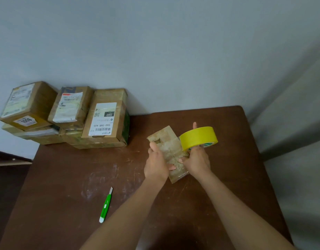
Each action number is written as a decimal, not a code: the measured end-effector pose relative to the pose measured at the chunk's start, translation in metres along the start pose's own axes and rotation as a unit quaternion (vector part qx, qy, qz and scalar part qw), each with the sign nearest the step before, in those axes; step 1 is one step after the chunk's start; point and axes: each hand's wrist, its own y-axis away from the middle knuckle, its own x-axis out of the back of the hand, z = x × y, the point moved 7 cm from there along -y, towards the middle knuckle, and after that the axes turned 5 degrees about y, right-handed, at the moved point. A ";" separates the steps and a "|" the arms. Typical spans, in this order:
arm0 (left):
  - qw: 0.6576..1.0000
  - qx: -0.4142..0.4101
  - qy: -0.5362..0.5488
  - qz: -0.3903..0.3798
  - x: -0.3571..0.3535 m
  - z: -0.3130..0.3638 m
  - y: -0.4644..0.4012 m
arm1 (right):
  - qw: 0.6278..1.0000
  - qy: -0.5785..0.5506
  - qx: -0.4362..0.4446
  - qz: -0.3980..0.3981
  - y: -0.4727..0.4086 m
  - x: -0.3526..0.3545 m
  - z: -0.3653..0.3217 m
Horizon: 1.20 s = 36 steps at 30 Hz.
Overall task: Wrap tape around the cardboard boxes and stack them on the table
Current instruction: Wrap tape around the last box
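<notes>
Near table (236,177) right edge: both hands grip box (166,141), tape roll (198,137).

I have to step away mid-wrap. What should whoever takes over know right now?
Left hand grips the small cardboard box at mid-table. Right hand holds the yellow tape roll against that box. Labelled boxes already stacked at the table's back-left corner. Green utility knife lies near the front, untouched. Left: finish wrapping, cut tape, add this box to the stack.
</notes>
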 end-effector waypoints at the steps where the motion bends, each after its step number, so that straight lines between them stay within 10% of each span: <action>1: 1.000 0.004 -0.014 -0.009 0.002 0.000 0.000 | 1.000 -0.006 -0.003 -0.001 0.001 -0.001 0.001; 12: 0.993 -0.089 0.068 -0.042 0.052 0.019 -0.004 | 0.971 -0.238 0.014 -0.027 -0.004 0.026 0.007; 20: 0.947 0.020 0.319 -0.043 0.046 0.007 -0.002 | 0.935 -0.354 -0.022 -0.019 -0.005 0.052 -0.008; 29: 0.926 0.099 0.363 -0.044 0.029 0.007 0.005 | 0.861 -0.488 -0.146 -0.012 -0.012 0.037 0.014; 36: 0.910 0.174 0.375 -0.024 0.026 -0.004 0.016 | 0.911 -0.400 -0.099 -0.010 -0.008 0.039 0.019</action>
